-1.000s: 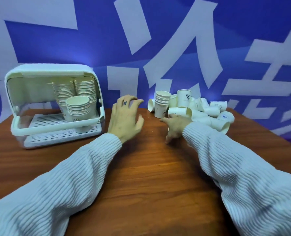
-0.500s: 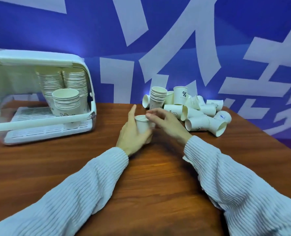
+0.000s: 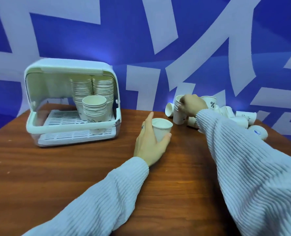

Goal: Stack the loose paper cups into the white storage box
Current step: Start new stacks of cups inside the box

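My left hand (image 3: pixel 149 147) holds one white paper cup (image 3: pixel 162 130) upright, mouth up, above the middle of the wooden table (image 3: pixel 73 167). My right hand (image 3: pixel 191 104) reaches to the back right and grips the top of a short stack of nested cups (image 3: pixel 178 114) standing at the near side of a heap of loose cups (image 3: pixel 240 118). The white storage box (image 3: pixel 69 126) stands open at the back left. Inside it are two tall stacks of cups (image 3: pixel 93 87) and a shorter stack (image 3: pixel 95 108) in front.
A blue wall with large white characters (image 3: pixel 175 48) rises right behind the table. The heap of cups reaches the table's right edge, with one cup (image 3: pixel 258 132) lying close to that edge. My two sleeves cross the near half of the table.
My left hand has taken the single cup from my right hand and now holds it alone. My right hand moved back to the heap and took hold of the short stack.
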